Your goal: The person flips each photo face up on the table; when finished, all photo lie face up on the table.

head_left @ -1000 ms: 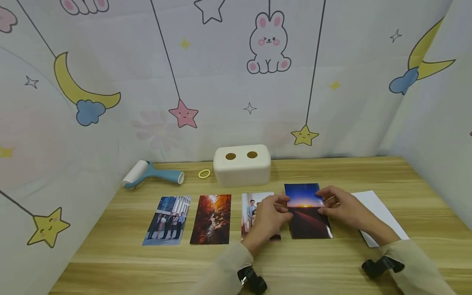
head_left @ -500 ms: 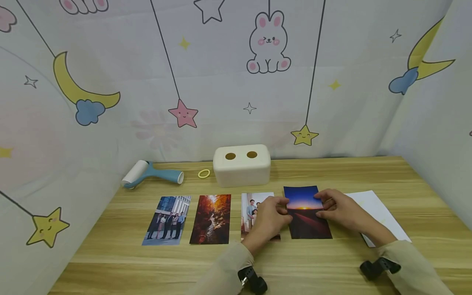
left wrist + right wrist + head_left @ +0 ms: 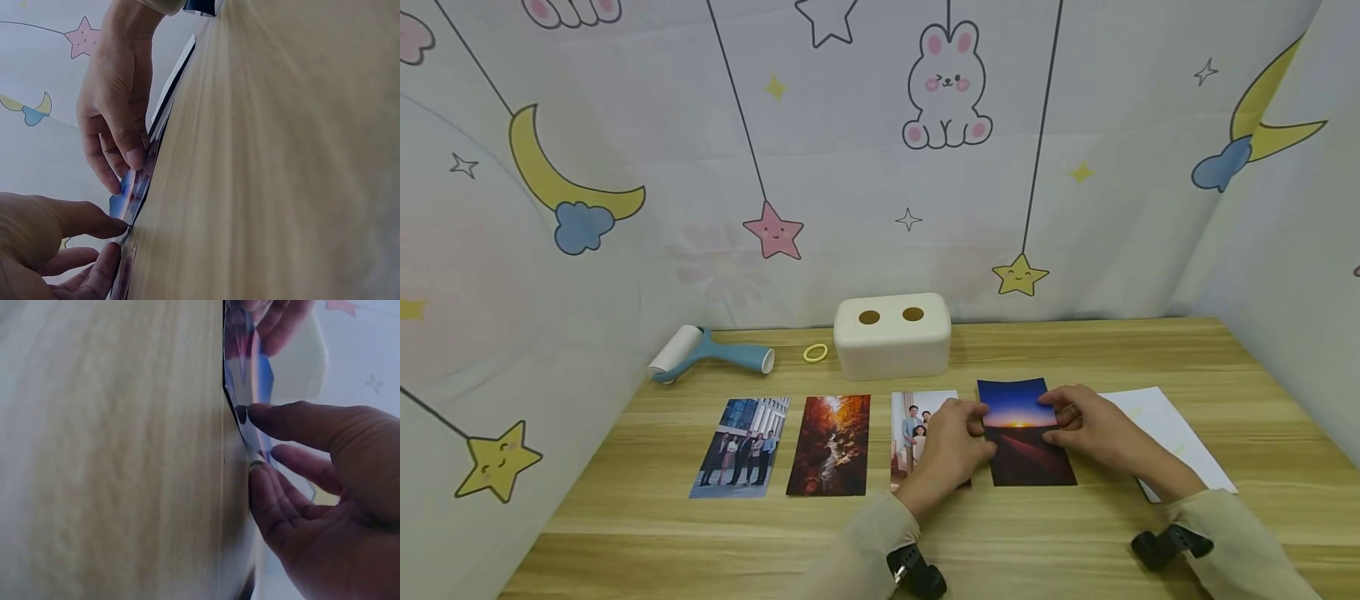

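A sunset photo (image 3: 1027,433) lies on the wooden table between both hands in the head view, its long sides nearly upright in the picture. My left hand (image 3: 951,442) holds its left edge between thumb and fingers. My right hand (image 3: 1093,425) pinches the right edge, thumb on the printed face, as the right wrist view shows. Under the left hand, a family photo (image 3: 906,429) is partly hidden. Further left lie an autumn stream photo (image 3: 829,446) and a group photo (image 3: 745,450) of people before a building.
White sheets (image 3: 1165,433) lie to the right, partly behind the right forearm. At the back stand a cream box (image 3: 891,346) with two round holes, a yellow ring (image 3: 816,353) and a blue-handled lint roller (image 3: 715,354). A printed curtain (image 3: 850,167) encloses the table (image 3: 700,550).
The sunset photo's top edge has come slightly toward me, and the right hand has shifted slightly down and left. More of the white sheets shows. The left hand has barely moved.
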`<state>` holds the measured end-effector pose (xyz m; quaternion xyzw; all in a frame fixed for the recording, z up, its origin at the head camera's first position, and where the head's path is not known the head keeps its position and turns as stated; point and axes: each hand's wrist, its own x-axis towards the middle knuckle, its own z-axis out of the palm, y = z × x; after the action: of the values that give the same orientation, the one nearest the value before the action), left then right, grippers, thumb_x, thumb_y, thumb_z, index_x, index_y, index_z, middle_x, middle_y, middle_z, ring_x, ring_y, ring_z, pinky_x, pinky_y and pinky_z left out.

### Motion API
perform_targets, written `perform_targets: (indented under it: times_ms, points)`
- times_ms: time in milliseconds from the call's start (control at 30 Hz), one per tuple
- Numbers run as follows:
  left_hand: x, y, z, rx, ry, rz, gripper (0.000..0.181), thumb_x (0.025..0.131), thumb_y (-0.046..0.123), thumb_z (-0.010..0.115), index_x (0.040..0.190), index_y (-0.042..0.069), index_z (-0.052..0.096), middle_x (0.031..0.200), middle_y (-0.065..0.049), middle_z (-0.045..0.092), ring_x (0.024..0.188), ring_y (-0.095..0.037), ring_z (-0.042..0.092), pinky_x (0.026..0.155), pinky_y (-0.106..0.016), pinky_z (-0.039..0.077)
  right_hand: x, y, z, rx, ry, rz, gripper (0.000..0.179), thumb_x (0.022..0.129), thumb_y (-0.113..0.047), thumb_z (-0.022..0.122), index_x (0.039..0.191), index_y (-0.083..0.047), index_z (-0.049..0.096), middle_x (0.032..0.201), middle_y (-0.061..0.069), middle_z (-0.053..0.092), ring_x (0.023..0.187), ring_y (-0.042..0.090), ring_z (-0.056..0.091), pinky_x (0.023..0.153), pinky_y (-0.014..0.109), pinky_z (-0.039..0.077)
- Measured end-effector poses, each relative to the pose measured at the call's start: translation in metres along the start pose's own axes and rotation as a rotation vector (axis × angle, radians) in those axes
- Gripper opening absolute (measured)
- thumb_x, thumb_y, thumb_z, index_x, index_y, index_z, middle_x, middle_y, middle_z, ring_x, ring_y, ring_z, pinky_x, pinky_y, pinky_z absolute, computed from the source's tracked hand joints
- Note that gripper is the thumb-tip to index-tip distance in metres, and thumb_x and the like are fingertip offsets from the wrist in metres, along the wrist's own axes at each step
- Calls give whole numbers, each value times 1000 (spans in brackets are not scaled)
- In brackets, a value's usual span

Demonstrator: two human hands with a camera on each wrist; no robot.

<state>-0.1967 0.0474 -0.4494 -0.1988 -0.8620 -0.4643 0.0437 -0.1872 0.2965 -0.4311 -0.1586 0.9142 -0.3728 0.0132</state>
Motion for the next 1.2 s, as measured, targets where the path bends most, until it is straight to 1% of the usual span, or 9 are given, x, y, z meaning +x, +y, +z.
perform_targets:
  times_ms: [100,333,633,767,967,1067,1133,1200]
  points:
    - [0,1,0,21,3,3,44,72,-3,87,114,-2,77,88,0,64,85,-13,62,78,-23,48,0,1,0,-9,-3,-11,46,90,-5,85,128,10,63,118,19,63,95,25,66,77,34,57]
    - [0,2,0,19,-13,-20,49,72,-2,90,119,-3,76,94,-4,64,88,-16,65,79,-24,49,0,2,-1,-10,-17,-21,46,90,-5,85,128,10,63,118,19,62,94,24,65,77,34,57]
    - [0,3,-2,3,-44,-51,50,74,-3,89,122,-2,75,97,-5,65,88,-16,65,77,-24,51,-2,1,-1,-8,-26,14,48,90,-8,86,128,9,64,117,20,58,94,23,61,76,32,54]
    - [0,4,-2,7,-53,-46,50,75,-2,88,123,-3,75,98,-6,65,89,-16,65,77,-24,51,-2,0,-1,-15,-18,22,48,89,-10,87,127,9,64,118,21,58,95,23,61,75,32,54]
    - [-2,5,-3,23,-41,-36,49,74,-1,87,122,-2,75,99,-6,66,88,-15,65,76,-24,51,-1,0,-4,5,-28,26,51,90,-14,86,129,9,63,121,23,62,98,28,66,78,36,57]
    - [-2,8,-2,15,-34,-35,48,75,0,87,121,-3,75,102,-7,66,88,-14,65,76,-23,51,0,-1,-8,32,-36,41,53,91,-16,85,131,10,62,122,25,65,100,31,68,80,42,58]
    - [-1,10,1,2,-34,-28,48,75,1,87,122,-3,75,104,-8,66,89,-15,65,77,-23,50,-1,0,-11,42,-36,56,54,92,-17,84,133,10,61,123,25,66,103,34,69,82,45,58]
    - [-1,13,4,-31,-39,-17,48,76,2,88,122,-4,74,107,-10,66,92,-16,67,78,-21,52,-3,1,-13,52,-31,71,55,93,-17,83,134,11,60,123,25,66,105,36,68,83,47,59]
